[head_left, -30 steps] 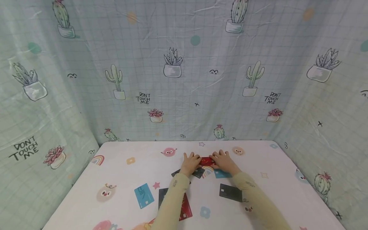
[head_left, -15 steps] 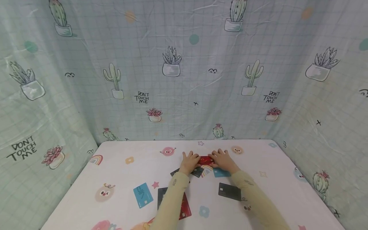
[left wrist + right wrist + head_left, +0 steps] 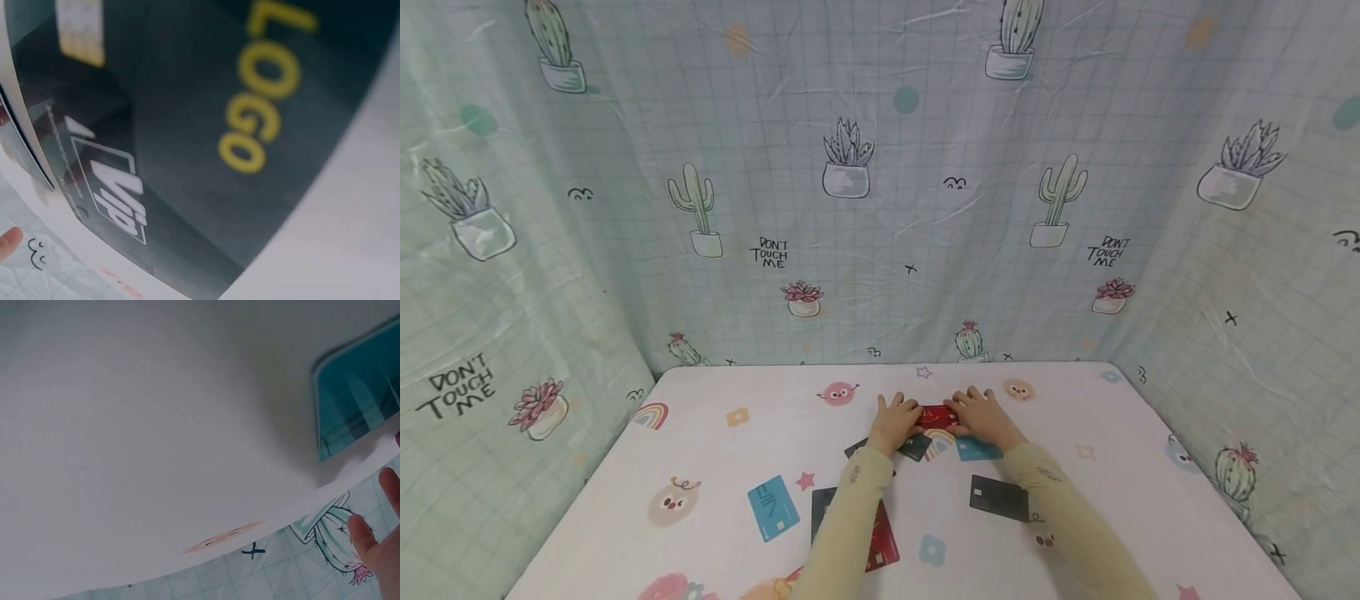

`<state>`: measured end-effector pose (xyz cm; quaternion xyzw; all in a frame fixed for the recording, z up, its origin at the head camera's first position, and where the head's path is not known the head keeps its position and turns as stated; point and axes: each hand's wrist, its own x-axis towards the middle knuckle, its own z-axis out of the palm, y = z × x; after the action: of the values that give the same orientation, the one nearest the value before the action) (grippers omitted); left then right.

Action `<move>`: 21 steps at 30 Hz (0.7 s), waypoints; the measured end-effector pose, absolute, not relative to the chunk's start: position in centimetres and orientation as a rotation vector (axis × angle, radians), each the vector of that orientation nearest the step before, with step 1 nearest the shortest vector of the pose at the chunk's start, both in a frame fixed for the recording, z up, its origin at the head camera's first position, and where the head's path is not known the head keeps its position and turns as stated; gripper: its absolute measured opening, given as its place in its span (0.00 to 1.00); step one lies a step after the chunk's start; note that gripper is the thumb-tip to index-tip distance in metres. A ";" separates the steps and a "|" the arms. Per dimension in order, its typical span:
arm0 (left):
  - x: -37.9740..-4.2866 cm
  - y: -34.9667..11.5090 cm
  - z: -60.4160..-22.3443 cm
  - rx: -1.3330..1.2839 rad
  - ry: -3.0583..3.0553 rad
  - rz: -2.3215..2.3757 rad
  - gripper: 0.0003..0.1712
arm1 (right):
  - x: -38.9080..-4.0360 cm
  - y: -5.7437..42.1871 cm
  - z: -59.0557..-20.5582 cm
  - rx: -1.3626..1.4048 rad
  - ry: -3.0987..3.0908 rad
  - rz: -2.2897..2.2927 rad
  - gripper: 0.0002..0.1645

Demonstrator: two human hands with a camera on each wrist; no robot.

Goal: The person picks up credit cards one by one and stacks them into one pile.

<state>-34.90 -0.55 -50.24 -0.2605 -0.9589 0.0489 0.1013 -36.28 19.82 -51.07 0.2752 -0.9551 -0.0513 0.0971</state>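
A red bank card point(image 3: 937, 417) lies between my two hands near the far side of the table. My left hand point(image 3: 895, 423) pinches its left end, while its right end is pinched by my right hand point(image 3: 985, 417); the other fingers are spread. Below my left hand sits a dark card point(image 3: 916, 447), partly covered; in the left wrist view a dark card with yellow lettering point(image 3: 181, 125) fills much of the frame. A blue card point(image 3: 977, 449) is just under my right hand, and a blue card point(image 3: 353, 394) also appears at the right wrist view's edge.
Nearer me lie a black card point(image 3: 998, 498) by the right sleeve and a light blue card point(image 3: 772, 508) at left. My left sleeve partly hides a dark card point(image 3: 822, 504) and a red card point(image 3: 883, 542). A patterned curtain point(image 3: 880, 317) stands behind the table.
The head view has shifted slightly. Both hands keep the same hold on the red bank card, and the surrounding cards stay where they were.
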 end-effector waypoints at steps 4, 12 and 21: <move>-34.7 -0.6 -50.1 -0.776 -2.831 0.153 0.25 | -36.4 19.8 -51.0 0.807 -2.836 -0.142 0.34; -34.8 -0.8 -50.1 -0.805 -2.833 0.102 0.25 | -36.3 19.9 -50.6 0.780 -2.881 -0.025 0.34; -35.1 -1.5 -49.3 -0.875 -2.748 0.108 0.23 | -36.0 20.7 -50.4 0.799 -2.843 0.026 0.31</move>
<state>-35.06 -1.52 -49.27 -0.3009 -0.9444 0.0369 0.1275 -36.05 20.65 -50.44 0.2694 -0.9584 0.0087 0.0939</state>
